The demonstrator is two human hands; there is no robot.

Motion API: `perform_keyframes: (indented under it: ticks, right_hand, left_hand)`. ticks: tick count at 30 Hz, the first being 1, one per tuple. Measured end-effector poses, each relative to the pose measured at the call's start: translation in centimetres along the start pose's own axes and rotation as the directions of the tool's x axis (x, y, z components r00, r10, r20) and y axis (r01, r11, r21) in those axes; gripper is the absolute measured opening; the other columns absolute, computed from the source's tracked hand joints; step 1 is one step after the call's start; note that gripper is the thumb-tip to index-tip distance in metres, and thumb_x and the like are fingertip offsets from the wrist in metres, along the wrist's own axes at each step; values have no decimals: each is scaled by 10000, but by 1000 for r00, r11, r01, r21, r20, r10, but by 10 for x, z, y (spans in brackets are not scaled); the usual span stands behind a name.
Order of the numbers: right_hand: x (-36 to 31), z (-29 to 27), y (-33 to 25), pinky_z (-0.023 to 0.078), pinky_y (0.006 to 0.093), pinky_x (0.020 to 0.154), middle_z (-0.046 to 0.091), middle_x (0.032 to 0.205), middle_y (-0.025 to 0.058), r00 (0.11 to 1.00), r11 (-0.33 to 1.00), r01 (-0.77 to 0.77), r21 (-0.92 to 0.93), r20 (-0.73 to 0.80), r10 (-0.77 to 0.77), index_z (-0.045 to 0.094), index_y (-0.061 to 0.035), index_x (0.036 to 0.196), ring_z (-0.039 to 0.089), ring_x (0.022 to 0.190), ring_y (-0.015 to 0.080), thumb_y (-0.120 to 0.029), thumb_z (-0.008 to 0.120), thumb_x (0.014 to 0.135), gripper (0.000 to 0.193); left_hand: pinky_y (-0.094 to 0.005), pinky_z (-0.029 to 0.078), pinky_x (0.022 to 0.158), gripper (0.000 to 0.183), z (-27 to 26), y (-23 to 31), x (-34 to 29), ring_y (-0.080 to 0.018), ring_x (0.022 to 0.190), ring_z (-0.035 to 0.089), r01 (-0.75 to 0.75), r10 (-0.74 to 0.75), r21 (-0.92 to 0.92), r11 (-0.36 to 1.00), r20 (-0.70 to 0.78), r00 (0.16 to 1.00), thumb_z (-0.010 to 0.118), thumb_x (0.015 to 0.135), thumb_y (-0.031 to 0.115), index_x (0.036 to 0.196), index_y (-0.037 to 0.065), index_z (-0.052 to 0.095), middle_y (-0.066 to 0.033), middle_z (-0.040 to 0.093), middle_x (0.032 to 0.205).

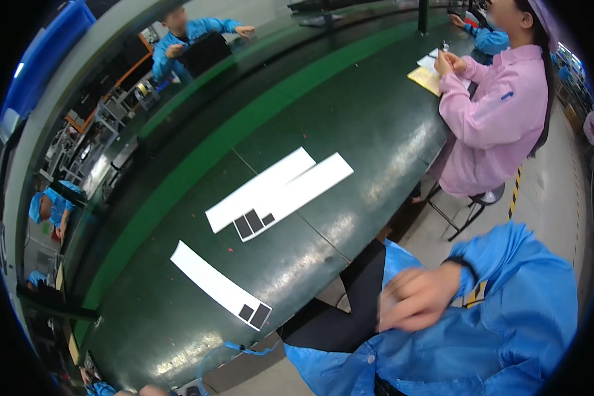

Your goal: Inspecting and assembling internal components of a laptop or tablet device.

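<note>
One long green table [350, 132] stretches out beyond the right hand and away to its left. Next in size, a blue smock [442, 360] covers the arm and body behind that hand. Well beyond the grip sits a co-worker in pink [488, 125], both hands above a yellow sheet [426, 79]; a co-worker in blue [195, 36] is farther off, across to the left. Dark cloth [363, 277] spreads just left of the grip, at the table's near edge.

Beyond and left of the grip, well apart from it, two white strips [264, 188] lie close together lengthwise on the tabletop. A shorter white strip [218, 284] rests nearer, between the two hands but farther in.

The right hand [419, 300] has its fingers curled in, by the smock's front; blur hides how far they close, and I cannot tell whether they hold anything. A blue cord [247, 348] hangs left of it. Only a little of the left hand [148, 391] shows at the lower edge, its grip unreadable. Behind the right hand is a black wristband [467, 267].
</note>
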State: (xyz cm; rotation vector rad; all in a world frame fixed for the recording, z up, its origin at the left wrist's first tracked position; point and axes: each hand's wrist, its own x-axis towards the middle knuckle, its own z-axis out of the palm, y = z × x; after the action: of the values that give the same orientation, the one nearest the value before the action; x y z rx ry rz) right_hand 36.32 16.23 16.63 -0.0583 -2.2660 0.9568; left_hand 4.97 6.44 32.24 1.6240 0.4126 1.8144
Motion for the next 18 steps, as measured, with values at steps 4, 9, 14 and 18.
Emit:
perform_keyframes:
  ticks: [4, 9, 14, 18]
  right_hand:
    - [-2, 125, 44, 510, 310, 759, 655, 1015, 166, 843, 877, -374, 302, 505, 186, 581, 17, 1110, 631, 905, 265, -191, 536, 944, 269]
    - [30, 235, 52, 509, 320, 630, 653, 892, 131, 929, 815, -174, 553, 366, -50, 583, -2, 1036, 633, 738, 216, -280, 500, 957, 300]
    - [46, 251, 54, 505, 357, 618, 652, 832, 147, 902, 882, -168, 440, 430, -42, 610, -27, 973, 635, 703, 253, -330, 531, 926, 317]
    - [47, 289, 44, 502, 387, 609, 652, 785, 159, 874, 917, -167, 361, 485, -32, 632, -47, 922, 636, 675, 283, -371, 556, 902, 333]
  left_hand:
    - [-313, 256, 505, 301, 58, -71, -15, -147, 504, 319, 136, -60, 172, 976, -388, 920, 451, 964, 228, 697, 95, 405, -21, 355, 569]
    - [-298, 406, 506, 305, 60, -111, 5, -206, 589, 509, 146, -138, 20, 989, -214, 967, 425, 979, 204, 781, -15, 501, -140, 532, 686]
    - [-270, 317, 484, 329, 49, -112, 29, -149, 538, 409, 135, -90, 167, 977, -252, 964, 383, 980, 197, 705, 21, 425, -95, 453, 603]
    - [-264, 287, 469, 329, 37, -96, 29, -132, 516, 369, 97, -50, 184, 978, -246, 968, 382, 973, 189, 686, 29, 405, -70, 418, 573]
